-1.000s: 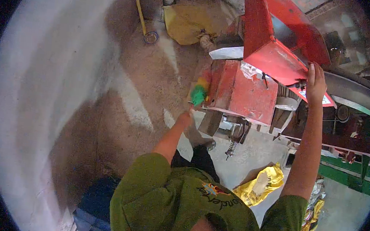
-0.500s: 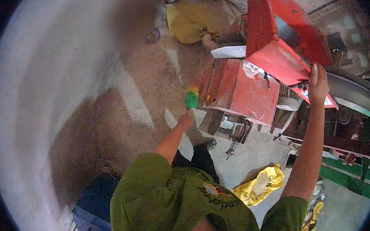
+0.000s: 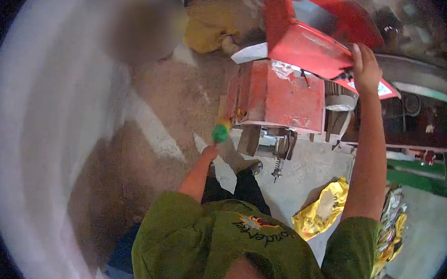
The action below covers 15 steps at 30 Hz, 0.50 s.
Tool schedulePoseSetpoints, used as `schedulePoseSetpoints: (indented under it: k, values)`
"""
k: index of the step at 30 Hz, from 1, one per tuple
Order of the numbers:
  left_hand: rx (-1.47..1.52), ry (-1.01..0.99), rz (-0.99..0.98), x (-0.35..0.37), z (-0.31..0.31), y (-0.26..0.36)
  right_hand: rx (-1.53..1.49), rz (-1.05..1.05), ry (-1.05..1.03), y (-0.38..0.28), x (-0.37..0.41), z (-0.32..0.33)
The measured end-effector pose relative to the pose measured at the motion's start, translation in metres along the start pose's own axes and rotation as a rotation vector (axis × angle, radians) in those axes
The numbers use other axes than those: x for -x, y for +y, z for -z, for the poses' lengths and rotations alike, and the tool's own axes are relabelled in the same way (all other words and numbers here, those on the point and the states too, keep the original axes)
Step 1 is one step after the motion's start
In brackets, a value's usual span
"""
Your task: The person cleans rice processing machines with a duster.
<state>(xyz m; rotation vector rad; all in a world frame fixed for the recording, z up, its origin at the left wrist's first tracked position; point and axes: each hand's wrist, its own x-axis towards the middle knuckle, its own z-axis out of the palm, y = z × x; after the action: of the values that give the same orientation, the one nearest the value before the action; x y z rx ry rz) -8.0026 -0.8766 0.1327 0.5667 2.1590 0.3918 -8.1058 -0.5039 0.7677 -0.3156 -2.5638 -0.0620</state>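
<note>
In my left hand (image 3: 210,152) is the thin handle of a small duster (image 3: 220,133) with a fluffy green and yellow head. The duster is beside the lower left corner of a worn red metal machine body (image 3: 295,100). My right hand (image 3: 367,67) grips the edge of a red sheet-metal hopper (image 3: 314,48) above that body, fingers over the rim. White crumpled material (image 3: 282,69) shows between hopper and body. A coil spring on a rod (image 3: 278,167) sticks out from the machine's near side.
A yellow bag (image 3: 323,210) lies on the floor before me, with more crumpled packaging (image 3: 392,226) to the right. Green metal framing (image 3: 422,179) runs along the right. A yellow sack (image 3: 208,28) stands behind the machine. A heavily blurred shape (image 3: 146,23) fills the upper left.
The duster has moved toward me, down from the machine's left side. My right hand stays on the hopper edge. The whole view has shifted, bringing the machine further left and up.
</note>
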Motion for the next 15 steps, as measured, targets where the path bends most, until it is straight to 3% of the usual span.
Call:
schedulePoseSetpoints:
  k: [3, 8, 9, 11, 12, 14, 15]
  values:
    - [-0.148, 0.05, 0.024, -0.002, -0.017, -0.021, -0.001, -0.094, -0.059, -0.006, 0.001, 0.005]
    - [0.299, 0.222, 0.074, 0.057, 0.05, -0.015, 0.0, -0.082, -0.028, 0.001, 0.003, -0.002]
    - [0.28, 0.219, 0.056, 0.076, 0.069, 0.0, 0.011, -0.102, -0.016, 0.003, 0.002, -0.004]
    - [1.581, 0.185, 0.152, 0.138, 0.125, 0.057, 0.106, -0.073, -0.11, 0.005, 0.003, -0.006]
    - [1.561, 0.176, 0.143, 0.154, 0.142, 0.074, 0.111, -0.094, -0.102, -0.001, 0.008, -0.006]
    - [1.62, 0.229, 0.171, 0.174, 0.172, 0.107, 0.235, -0.162, 0.154, -0.016, 0.014, -0.004]
    - [1.603, 0.225, 0.147, 0.189, 0.189, 0.127, 0.257, -0.152, 0.18, -0.025, 0.02, -0.001]
